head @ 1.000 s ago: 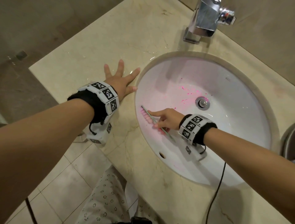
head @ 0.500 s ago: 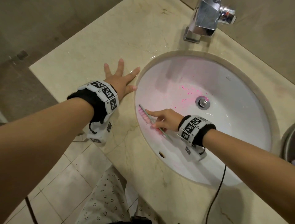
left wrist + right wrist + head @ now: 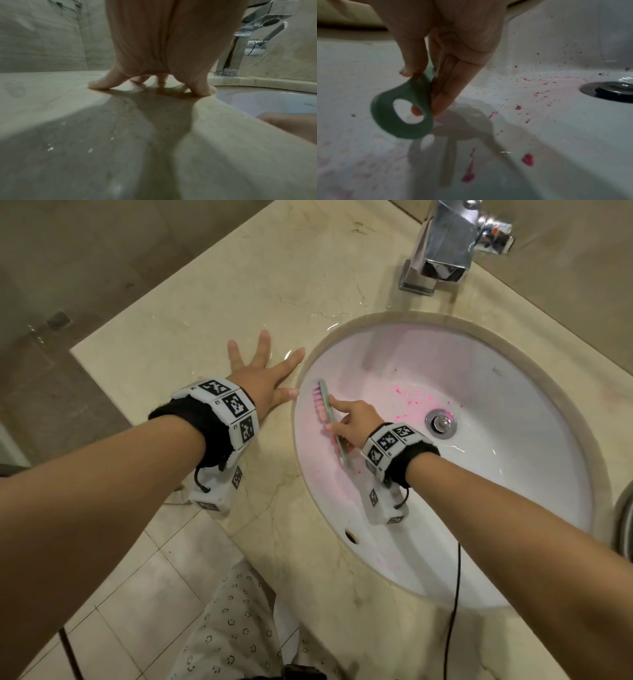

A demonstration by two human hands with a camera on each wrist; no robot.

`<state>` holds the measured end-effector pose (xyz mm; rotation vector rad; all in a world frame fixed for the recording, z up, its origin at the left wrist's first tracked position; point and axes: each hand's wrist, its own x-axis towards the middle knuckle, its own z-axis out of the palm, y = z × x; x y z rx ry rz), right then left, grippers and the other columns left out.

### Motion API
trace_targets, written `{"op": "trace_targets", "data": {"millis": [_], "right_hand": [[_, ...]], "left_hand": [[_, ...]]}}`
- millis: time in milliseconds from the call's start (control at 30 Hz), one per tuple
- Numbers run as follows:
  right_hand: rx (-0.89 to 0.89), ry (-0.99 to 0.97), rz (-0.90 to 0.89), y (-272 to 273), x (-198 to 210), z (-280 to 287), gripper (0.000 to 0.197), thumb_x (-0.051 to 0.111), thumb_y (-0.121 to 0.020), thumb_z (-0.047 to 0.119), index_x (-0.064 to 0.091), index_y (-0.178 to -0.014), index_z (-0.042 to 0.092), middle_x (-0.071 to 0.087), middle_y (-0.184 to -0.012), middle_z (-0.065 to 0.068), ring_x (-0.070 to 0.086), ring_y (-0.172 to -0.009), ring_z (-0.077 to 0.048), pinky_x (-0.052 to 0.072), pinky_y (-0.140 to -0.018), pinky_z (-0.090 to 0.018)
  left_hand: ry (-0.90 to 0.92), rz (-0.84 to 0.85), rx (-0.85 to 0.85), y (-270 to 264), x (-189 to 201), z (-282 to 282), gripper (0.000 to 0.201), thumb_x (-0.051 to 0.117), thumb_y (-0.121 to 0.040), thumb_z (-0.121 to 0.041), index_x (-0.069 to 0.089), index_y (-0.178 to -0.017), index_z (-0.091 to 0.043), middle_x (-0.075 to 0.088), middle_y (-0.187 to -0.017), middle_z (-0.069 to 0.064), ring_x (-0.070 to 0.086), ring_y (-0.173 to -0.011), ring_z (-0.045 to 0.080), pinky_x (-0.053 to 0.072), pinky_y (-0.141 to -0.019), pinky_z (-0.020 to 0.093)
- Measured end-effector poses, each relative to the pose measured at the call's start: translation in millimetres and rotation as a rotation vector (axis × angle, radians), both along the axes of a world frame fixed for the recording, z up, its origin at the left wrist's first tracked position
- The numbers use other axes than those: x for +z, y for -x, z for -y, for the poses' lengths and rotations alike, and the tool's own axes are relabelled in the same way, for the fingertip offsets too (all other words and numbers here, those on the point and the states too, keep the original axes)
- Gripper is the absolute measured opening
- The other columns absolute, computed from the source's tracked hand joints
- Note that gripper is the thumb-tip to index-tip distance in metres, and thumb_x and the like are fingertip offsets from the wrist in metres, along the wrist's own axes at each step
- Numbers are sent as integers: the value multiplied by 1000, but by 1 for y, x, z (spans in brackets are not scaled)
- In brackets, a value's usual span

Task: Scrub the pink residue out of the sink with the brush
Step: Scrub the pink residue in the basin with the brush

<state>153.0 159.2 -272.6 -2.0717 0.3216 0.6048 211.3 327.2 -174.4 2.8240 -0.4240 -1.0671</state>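
My right hand [image 3: 352, 422] grips a green-handled brush [image 3: 330, 419] inside the white sink [image 3: 534, 460], forefinger stretched along its back. Its pink-stained bristles press on the sink's left wall. The right wrist view shows the brush's green handle end [image 3: 402, 115] with its hole, pinched between thumb and fingers of my right hand [image 3: 436, 60]. Pink residue [image 3: 411, 398] speckles the basin left of the drain [image 3: 442, 422], with a paler pink smear low on the near wall. My left hand [image 3: 263, 378] lies flat, fingers spread, on the counter beside the sink; its fingertips [image 3: 97, 83] press the stone.
A chrome faucet [image 3: 445, 244] stands behind the sink on the beige marble counter [image 3: 239, 285], which is wet near the rim. An overflow hole [image 3: 351, 535] sits in the near wall. A black cable [image 3: 454, 611] hangs over the front edge. A metal rim [image 3: 625, 515] shows at the far right.
My right hand has pushed the brush up the sink's left wall toward the rim, turning it more upright. The left hand has stayed flat on the counter.
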Motion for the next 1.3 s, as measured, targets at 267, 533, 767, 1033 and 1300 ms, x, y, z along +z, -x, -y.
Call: {"op": "trace_targets", "data": {"millis": [267,533,767,1033,1300], "right_hand": [[264,-107,-48,42,1,2,63,67,-85,17,39,-141,26,67,-68,-2,61,-59,-15,54,-73,-27],[531,10,-117,54,12,19,61,67,-85,24,40,-140,30,67,-69,-3,57,-55,-8,50,-75,-22],[502,-48,-85,68,10,14,60,66,-86,23,40,-140,31,62,-57,10,57,-56,-10,47,-65,-10],[617,139,-136,89,15,26,62,63,-88,28,34,-142,33,68,-71,-3,60,-65,-17,51,-82,-26],[571,158,-140,88,22,23,63,62,-88,31,32,-144,31,62,-67,7,49,-57,-3,42,-74,-20]], "left_hand": [[20,24,-2,-3,-6,-2,62,36,-97,-45,-6,-142,-53,-28,-153,-1,-24,-134,49,1,-107,65],[-25,51,-22,-6,-11,-2,63,36,-98,-44,-9,-141,-52,-28,-153,1,-22,-134,51,8,-110,62],[-48,159,-87,-2,-13,-4,64,34,-95,-50,-5,-145,-45,-11,-157,10,-3,-141,44,5,-111,62],[-93,89,-55,0,-3,3,61,33,-99,-43,-9,-143,-47,-24,-154,8,-16,-138,46,-1,-111,56],[-73,115,-69,4,1,4,62,34,-97,-45,-6,-145,-44,-18,-156,10,-12,-140,44,-1,-112,57]]}}
